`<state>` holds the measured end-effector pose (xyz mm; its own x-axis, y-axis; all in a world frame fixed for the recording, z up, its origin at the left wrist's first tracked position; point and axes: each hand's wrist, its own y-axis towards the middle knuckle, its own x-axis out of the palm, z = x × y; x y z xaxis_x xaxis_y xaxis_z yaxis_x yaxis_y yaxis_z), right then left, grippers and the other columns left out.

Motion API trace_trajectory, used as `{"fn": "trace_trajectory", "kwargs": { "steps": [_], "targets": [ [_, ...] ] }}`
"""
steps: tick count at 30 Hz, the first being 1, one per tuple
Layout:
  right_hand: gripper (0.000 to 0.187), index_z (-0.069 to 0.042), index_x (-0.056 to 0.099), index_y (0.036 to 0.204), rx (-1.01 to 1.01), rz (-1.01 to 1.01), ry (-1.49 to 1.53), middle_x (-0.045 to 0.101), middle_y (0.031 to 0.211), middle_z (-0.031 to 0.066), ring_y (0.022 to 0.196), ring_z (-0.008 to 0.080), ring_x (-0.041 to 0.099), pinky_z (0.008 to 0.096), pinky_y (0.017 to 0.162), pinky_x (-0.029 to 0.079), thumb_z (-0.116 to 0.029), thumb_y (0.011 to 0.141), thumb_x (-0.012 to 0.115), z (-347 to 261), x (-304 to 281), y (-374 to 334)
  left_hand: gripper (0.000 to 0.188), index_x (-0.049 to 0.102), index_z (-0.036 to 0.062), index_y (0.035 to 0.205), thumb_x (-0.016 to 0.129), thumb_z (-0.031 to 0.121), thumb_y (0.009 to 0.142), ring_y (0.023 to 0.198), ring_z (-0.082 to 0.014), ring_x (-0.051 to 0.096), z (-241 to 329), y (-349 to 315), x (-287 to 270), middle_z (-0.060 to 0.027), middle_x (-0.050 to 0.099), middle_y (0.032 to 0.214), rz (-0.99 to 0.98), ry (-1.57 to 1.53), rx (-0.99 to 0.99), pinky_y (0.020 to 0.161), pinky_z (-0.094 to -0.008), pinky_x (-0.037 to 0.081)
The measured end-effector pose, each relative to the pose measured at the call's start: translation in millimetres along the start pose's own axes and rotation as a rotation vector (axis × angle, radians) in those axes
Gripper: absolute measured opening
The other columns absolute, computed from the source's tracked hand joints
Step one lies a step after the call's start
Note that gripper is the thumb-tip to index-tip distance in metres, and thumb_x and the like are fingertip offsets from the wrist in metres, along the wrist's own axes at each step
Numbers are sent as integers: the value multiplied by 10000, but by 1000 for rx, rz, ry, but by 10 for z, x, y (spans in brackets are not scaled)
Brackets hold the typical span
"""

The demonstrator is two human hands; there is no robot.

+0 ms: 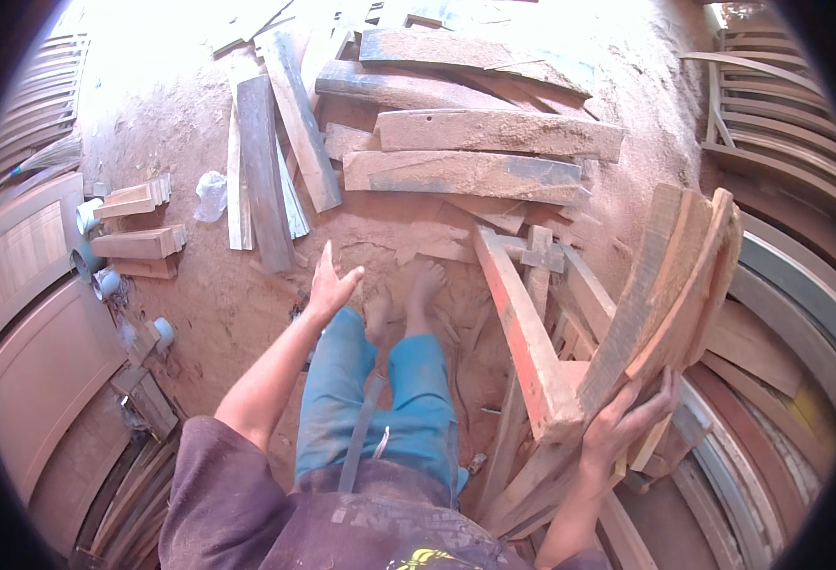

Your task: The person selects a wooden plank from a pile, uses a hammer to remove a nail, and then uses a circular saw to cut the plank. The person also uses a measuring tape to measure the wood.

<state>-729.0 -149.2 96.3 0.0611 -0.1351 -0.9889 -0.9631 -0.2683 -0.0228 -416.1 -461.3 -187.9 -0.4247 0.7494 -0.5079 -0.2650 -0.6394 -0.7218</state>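
My left hand [328, 285] is raised over the dirt floor in front of my left knee. Its fingers are stretched apart and nothing is in it. On the right, my right hand [624, 418] grips the near end of several rough curved wooden boards [660, 275], which tilt up and away together. Part of that grip is hidden behind the wood. Just left of the boards stands a wooden trestle-like frame [522, 332] with a reddish side; the boards' lower end meets its near corner.
Thick planks [494, 130] lie stacked on the sawdust-covered floor ahead, with narrower boards [266, 171] to their left. Short wooden blocks [138, 242] sit at the left near door panels [47, 342]. More lumber [769, 323] lines the right side. My bare feet [425, 282] are between.
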Motion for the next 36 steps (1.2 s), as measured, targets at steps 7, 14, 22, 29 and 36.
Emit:
{"fn": "trace_trajectory", "kwargs": {
  "steps": [7,14,22,29,36],
  "targets": [
    [714,81,346,1561,46,-4,-62,337,1586,324,1525,489,310,595,1259,261,-459,1094,364,-69,96,35,989,279,-3,1648,805,327,879,1394,-455,537,1039,1596,160,-323,445,1568,-3,305,462,1179,-500,453],
    [626,71,507,1426,-46,111,56,504,1448,302,1433,478,432,601,1202,333,-448,1082,436,-297,610,31,988,334,124,1663,815,390,841,1492,-416,453,1827,3402,719,-239,436,1630,-74,854,614,1196,-585,400],
    [582,75,519,1357,211,-498,618,531,1378,301,1344,481,472,600,1138,363,-424,1062,463,-1239,3714,-492,918,556,88,1438,916,506,704,1328,-381,573,1761,3727,858,-192,615,1382,-98,958,622,1088,-552,431],
    [546,79,529,1297,495,-746,481,555,1316,300,1266,484,508,599,1082,388,-403,1045,487,-985,6174,-1450,743,617,81,1272,939,357,663,1156,-354,551,1849,3169,733,-148,577,1193,-29,844,934,1012,-464,477],
    [511,82,539,1237,554,-766,355,579,1254,299,1189,487,543,598,1026,414,-382,1027,510,-554,6633,-1861,617,671,89,1180,908,272,641,1137,-331,528,1724,2865,749,-119,533,1199,86,831,897,978,-443,486]
  ]
}}
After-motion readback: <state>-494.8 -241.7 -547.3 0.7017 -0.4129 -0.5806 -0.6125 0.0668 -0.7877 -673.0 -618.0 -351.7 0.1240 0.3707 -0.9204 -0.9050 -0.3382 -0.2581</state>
